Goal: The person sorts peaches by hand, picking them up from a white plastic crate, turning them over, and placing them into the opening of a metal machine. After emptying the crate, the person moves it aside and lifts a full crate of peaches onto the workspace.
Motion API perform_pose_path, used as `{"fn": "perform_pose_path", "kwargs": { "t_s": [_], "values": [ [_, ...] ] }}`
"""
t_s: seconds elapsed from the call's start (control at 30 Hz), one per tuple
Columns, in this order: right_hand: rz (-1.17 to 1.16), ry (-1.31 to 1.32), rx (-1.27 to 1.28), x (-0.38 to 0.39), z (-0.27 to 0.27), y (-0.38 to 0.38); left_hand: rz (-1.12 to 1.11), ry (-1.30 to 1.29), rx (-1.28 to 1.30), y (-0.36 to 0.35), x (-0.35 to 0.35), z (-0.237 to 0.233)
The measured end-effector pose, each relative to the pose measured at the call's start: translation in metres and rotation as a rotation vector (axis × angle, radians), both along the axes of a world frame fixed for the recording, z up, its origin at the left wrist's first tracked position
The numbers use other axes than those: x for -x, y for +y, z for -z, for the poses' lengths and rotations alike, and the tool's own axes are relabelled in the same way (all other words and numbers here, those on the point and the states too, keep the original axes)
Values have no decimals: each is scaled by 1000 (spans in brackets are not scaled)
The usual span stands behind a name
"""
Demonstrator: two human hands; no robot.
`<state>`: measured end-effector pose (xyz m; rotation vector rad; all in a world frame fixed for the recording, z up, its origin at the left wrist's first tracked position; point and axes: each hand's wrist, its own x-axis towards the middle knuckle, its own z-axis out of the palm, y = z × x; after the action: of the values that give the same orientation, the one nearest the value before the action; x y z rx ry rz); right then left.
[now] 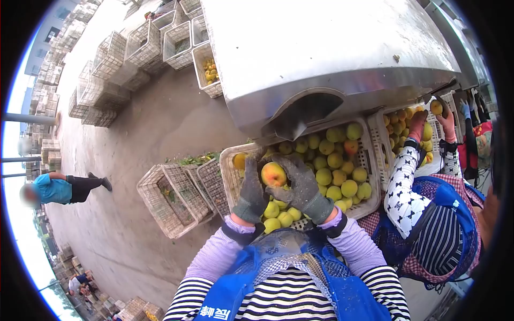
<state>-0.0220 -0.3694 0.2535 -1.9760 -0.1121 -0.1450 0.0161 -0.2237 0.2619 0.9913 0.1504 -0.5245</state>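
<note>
A white plastic crate (376,184) full of green and yellow-red peaches stands just before me, under the edge of a metal machine. Both my hands wear dark grey gloves and are over its left half. Between them is a red-and-yellow peach (273,174). My right hand (302,184) curls round the peach's right side. On its left is my left hand (251,187), fingers pointing forward near the peach; whether they touch it is unclear. An orange peach (240,161) lies in the crate's left corner beyond my left hand.
A metal machine (332,43) spans the front. At right, a co-worker (428,224) in pink gloves handles peaches over another crate (381,140). Tilted crates (174,200) stand left. Stacked crates (110,56) and a person in blue (59,187) are farther off.
</note>
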Motion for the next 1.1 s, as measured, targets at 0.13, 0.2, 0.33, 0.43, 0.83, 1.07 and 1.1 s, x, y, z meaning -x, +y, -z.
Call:
{"fn": "perform_pose_path", "kwargs": {
  "t_s": [0.13,0.2,0.33,0.43,0.83,1.07,1.1],
  "values": [
    [189,-29,-74,4,-15,-5,128,-339,-462,6,4,5],
    [256,-64,80,4,-24,-6,80,-122,-330,1,4,10],
    [373,-131,394,-9,-19,-17,51,-124,-382,-8,2,8],
    [524,-217,535,-44,-4,-46,-80,-47,-449,22,3,42],
    [447,-287,-34,-11,-25,-43,-78,-62,-1579,13,-14,196],
    [288,-28,191,110,-36,-65,-42,-494,-1610,32,39,213],
    [267,-39,230,119,-29,-60,-38,-549,-1568,36,40,204]
  ]
}}
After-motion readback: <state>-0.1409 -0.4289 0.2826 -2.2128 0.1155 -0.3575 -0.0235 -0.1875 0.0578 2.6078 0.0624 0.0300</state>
